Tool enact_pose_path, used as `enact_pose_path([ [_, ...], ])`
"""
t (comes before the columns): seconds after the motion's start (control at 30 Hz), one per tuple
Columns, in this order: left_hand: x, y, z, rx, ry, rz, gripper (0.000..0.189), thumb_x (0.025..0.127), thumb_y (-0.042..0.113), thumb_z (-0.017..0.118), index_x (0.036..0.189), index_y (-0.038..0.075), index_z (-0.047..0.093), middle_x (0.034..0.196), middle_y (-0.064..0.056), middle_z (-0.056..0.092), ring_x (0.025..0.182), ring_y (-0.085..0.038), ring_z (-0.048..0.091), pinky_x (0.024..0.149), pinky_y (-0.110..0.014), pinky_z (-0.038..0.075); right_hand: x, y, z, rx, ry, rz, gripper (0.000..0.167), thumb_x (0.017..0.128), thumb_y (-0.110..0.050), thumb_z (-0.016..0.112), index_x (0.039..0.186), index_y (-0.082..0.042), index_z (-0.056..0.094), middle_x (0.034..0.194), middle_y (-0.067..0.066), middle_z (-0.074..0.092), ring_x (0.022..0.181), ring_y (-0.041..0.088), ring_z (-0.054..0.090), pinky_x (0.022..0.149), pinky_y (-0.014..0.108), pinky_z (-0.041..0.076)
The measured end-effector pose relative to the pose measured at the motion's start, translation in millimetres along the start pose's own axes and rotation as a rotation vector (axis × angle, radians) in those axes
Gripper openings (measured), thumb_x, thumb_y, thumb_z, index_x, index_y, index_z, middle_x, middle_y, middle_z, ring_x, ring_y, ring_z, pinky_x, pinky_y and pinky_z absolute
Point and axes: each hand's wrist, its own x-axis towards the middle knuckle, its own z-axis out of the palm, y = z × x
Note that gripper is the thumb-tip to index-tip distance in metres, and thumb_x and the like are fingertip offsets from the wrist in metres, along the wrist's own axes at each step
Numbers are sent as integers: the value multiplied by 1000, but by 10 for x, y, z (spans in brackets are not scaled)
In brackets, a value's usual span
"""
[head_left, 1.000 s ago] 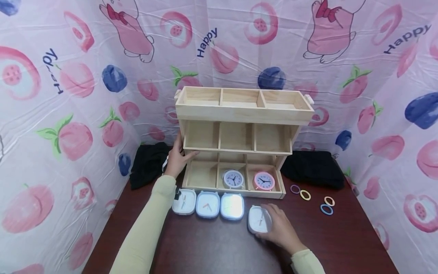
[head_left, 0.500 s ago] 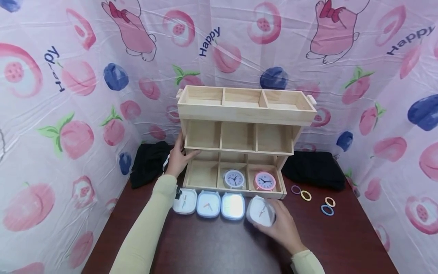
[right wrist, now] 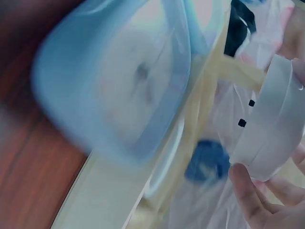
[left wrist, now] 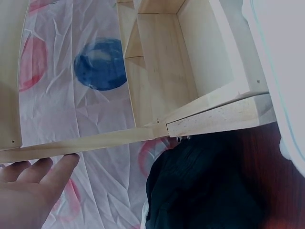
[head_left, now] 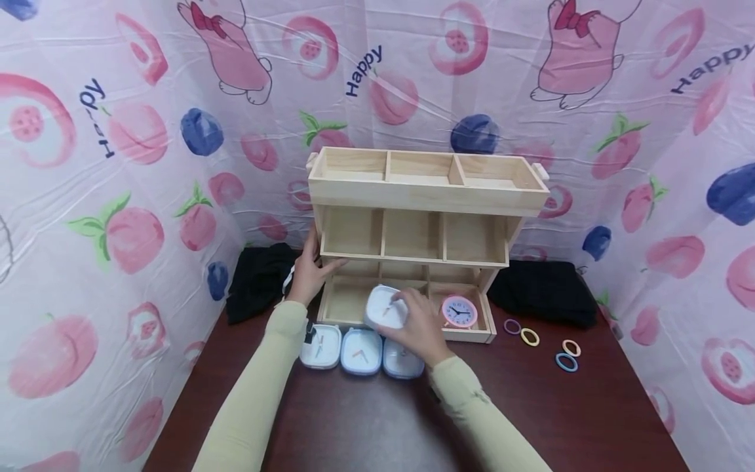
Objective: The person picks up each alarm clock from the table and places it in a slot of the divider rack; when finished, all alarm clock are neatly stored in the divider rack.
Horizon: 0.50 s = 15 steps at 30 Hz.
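My right hand (head_left: 420, 325) grips a white square alarm clock (head_left: 386, 307) over the middle bottom compartment of the tiered wooden organizer (head_left: 433, 198). In the right wrist view, fingertips press the edge of this white clock (right wrist: 269, 119). It hides the round bluish clock behind it in the head view. A pink round clock (head_left: 459, 312) sits in the right bottom compartment. My left hand (head_left: 307, 276) touches the organizer's left side, its straight fingers (left wrist: 61, 176) against a wooden strut (left wrist: 95, 140). Along the front stand a white clock (head_left: 321, 346) and two blue square clocks (head_left: 362, 352).
The organizer's top and middle tiers have three compartments each. Black cloths lie at left (head_left: 259, 282) and right (head_left: 542, 293). Several coloured rings (head_left: 529, 337) lie on the dark table (head_left: 366, 426) at right. A fruit-patterned curtain (head_left: 407, 72) hangs behind.
My right hand has lifted the white square clock from the right end of the front row, moving it leftward and back over the organizer's bottom tier. The left hand has stayed in place.
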Motion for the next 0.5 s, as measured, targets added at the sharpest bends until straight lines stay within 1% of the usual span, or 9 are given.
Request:
enact_pose_path([
  [0.07, 1, 0, 5, -5, 7, 4, 111, 91, 23, 88, 172, 39, 13, 176, -13, 31, 158, -34, 39, 127, -52, 41, 136, -66, 142, -18, -20, -19, 64, 71, -46, 98, 115, -11, 67, 124, 11, 70, 117, 35, 67, 103, 53, 56],
  [0.13, 0, 2, 10, -3, 11, 5, 111, 91, 23, 88, 172, 39, 14, 174, -16, 33, 158, -34, 40, 127, -51, 41, 259, -119, 277, -29, -33, -36, 63, 71, -45, 97, 114, -10, 67, 120, 11, 71, 114, 36, 68, 101, 52, 57],
  [0.23, -4, 10, 19, -5, 12, 9, 111, 92, 22, 88, 172, 40, 13, 173, -16, 36, 157, -33, 42, 127, -50, 40, 411, -182, 442, -46, -55, -32, 62, 72, -46, 97, 111, -9, 68, 112, 11, 73, 105, 35, 70, 94, 50, 59],
  [0.3, -9, 14, 23, -8, 13, 10, 111, 92, 22, 87, 172, 41, 12, 174, -14, 36, 157, -32, 42, 128, -50, 40, 487, -204, 540, -65, -87, -17, 62, 72, -49, 97, 110, -8, 68, 108, 11, 73, 99, 34, 71, 90, 49, 59],
  [0.4, -16, 21, 26, -3, 18, 11, 112, 92, 22, 87, 172, 40, 12, 174, -12, 35, 157, -32, 42, 128, -50, 39, 561, -210, 664, -115, -143, 15, 64, 73, -55, 95, 111, -11, 68, 109, 11, 73, 99, 35, 70, 89, 49, 59],
  [0.5, -16, 23, 29, 8, 13, 6, 112, 92, 22, 87, 172, 40, 11, 175, -12, 33, 158, -33, 41, 128, -52, 39, 594, -210, 762, -170, -198, 58, 64, 75, -58, 93, 114, -14, 69, 118, 12, 73, 106, 37, 69, 96, 50, 58],
])
